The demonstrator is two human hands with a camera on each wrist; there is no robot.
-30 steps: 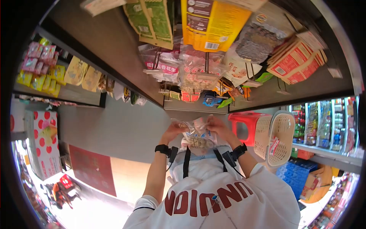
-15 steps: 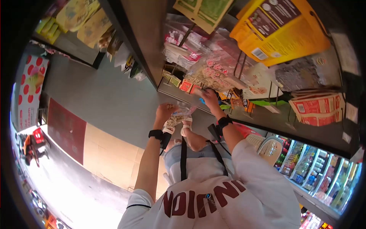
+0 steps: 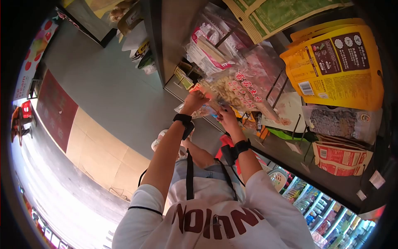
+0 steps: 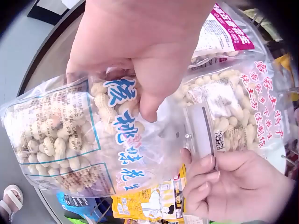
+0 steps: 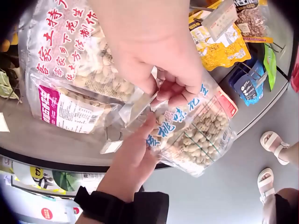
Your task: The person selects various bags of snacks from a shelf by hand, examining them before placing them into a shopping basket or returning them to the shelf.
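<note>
My left hand (image 3: 194,103) grips a clear bag of peanuts in their shells (image 4: 60,144), printed with blue characters. In the left wrist view its thumb lies across the bag's upper part, and the peanuts hang towards the lower left. Close beside it, my right hand (image 3: 228,118) pinches a clear plastic price-tag holder (image 4: 202,133) in front of the rack. Just behind both hands hangs another bag of peanuts (image 4: 238,102) with red characters. The right wrist view shows the held bag (image 5: 201,140) above the floor, its top edge right at the right fingertips.
Yellow snack pouches (image 3: 331,66) and a bag of dark dried food (image 3: 340,122) hang farther right on the rack. Red packets (image 3: 342,157) hang below them. A dark shelf edge (image 3: 273,157) runs beneath the goods. Sandalled feet (image 5: 268,184) stand on the grey floor.
Both hands held the bag before my body; the right hand then let go and reached to the rack. The left hand has since brought the bag up beside it, as the view turned right.
</note>
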